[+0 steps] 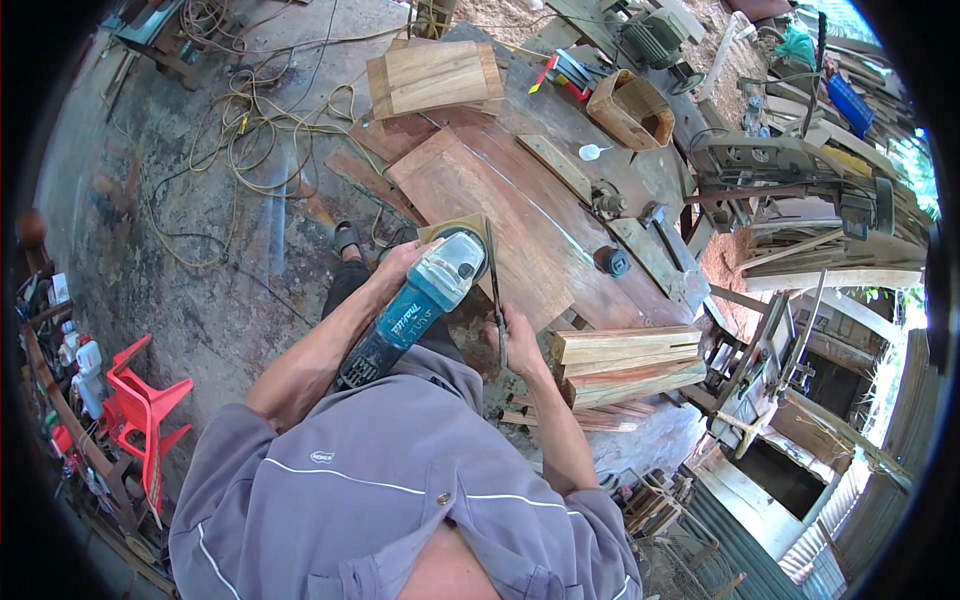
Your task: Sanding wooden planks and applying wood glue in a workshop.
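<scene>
Over the workbench (560, 215), left hand (395, 268) grips a teal grinder (425, 300) — right hand (520, 335) clasps a thin tool (495, 290).

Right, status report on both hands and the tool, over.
Left hand gripping teal angle grinder. Right hand on thin dark spanner at its disc. Reddish wooden board beneath.

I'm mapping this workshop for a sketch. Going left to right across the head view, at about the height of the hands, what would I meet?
Red plastic chair → left hand on the teal angle grinder → right hand holding a thin dark tool → stack of pale wooden planks → metal machine frame.
</scene>
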`<act>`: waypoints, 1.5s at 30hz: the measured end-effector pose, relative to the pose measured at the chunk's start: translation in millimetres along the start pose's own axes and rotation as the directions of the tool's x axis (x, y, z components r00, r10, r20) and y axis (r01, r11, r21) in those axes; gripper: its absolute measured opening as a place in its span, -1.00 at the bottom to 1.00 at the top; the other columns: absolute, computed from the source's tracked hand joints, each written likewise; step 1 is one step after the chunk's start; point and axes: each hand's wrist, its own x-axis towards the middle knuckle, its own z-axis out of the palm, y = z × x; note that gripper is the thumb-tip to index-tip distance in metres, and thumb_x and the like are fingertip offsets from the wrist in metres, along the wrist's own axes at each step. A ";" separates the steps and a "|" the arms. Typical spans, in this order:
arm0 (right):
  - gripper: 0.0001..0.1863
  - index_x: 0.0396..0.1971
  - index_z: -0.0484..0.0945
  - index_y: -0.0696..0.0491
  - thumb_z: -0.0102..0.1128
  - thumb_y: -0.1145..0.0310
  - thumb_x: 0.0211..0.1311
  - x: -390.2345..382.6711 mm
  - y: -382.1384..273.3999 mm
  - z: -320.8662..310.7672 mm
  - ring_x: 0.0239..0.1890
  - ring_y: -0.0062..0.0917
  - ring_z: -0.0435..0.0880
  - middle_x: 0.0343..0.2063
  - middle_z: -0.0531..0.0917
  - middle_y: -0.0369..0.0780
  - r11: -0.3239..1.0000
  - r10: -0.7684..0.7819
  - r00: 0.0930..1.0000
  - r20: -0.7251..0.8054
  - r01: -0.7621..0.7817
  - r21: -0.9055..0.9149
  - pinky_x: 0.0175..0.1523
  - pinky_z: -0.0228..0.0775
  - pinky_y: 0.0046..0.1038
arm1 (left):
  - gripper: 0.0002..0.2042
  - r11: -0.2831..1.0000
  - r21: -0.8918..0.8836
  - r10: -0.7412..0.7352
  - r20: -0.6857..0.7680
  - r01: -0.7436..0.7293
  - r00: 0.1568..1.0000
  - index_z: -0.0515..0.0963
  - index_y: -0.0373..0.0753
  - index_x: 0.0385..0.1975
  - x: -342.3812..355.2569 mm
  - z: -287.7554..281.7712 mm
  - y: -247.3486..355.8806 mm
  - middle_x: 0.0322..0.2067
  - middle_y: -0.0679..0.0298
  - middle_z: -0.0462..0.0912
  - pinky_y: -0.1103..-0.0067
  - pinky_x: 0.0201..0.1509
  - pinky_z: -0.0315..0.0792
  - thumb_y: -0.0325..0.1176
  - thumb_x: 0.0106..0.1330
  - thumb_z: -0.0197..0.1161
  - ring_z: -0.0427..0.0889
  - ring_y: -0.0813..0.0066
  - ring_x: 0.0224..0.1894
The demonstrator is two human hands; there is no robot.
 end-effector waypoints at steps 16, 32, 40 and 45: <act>-0.68 -0.19 0.47 0.12 0.21 0.24 0.15 6.4 -6.6 9.7 -0.47 -0.57 0.48 -0.47 0.50 -0.30 0.963 0.108 0.991 0.079 -0.124 0.241 -0.36 0.35 -0.48 | -0.66 0.998 -0.043 -0.036 -0.016 0.035 0.999 0.48 -0.21 0.11 8.1 2.7 -7.3 -0.27 0.37 0.67 0.63 -0.32 0.59 -0.08 0.59 0.05 0.66 0.63 -0.34; -0.66 -0.23 0.52 0.20 0.20 0.24 0.12 3.8 7.3 7.5 -0.38 -0.42 0.60 -0.46 0.62 -0.15 1.000 -0.011 0.999 -0.044 0.011 0.001 -0.24 0.46 -0.38 | -0.66 0.996 -0.071 -0.058 -0.005 0.058 0.998 0.49 -0.21 0.14 7.3 4.3 -5.6 -0.20 0.34 0.68 0.61 -0.27 0.62 -0.11 0.59 0.05 0.68 0.61 -0.28; -0.57 -0.17 0.52 0.24 0.24 0.18 0.13 2.7 -0.9 0.8 -0.20 -0.13 0.67 -0.32 0.68 0.04 0.992 0.081 0.996 0.025 -0.083 0.094 -0.07 0.48 -0.20 | -0.68 0.986 -0.143 -0.085 0.018 0.087 0.996 0.51 -0.22 0.06 0.6 13.0 1.8 -0.24 0.24 0.69 0.51 -0.28 0.67 -0.13 0.60 0.00 0.73 0.46 -0.30; -0.57 -0.16 0.52 0.25 0.24 0.19 0.14 0.2 3.0 0.4 -0.22 -0.14 0.65 -0.31 0.67 0.03 0.998 0.047 0.998 0.045 -0.049 0.035 -0.07 0.48 -0.21 | -0.64 0.991 -0.052 -0.124 0.014 0.124 0.992 0.55 -0.22 0.06 1.2 6.0 0.1 -0.27 0.36 0.69 0.61 -0.28 0.61 -0.06 0.58 0.05 0.68 0.60 -0.33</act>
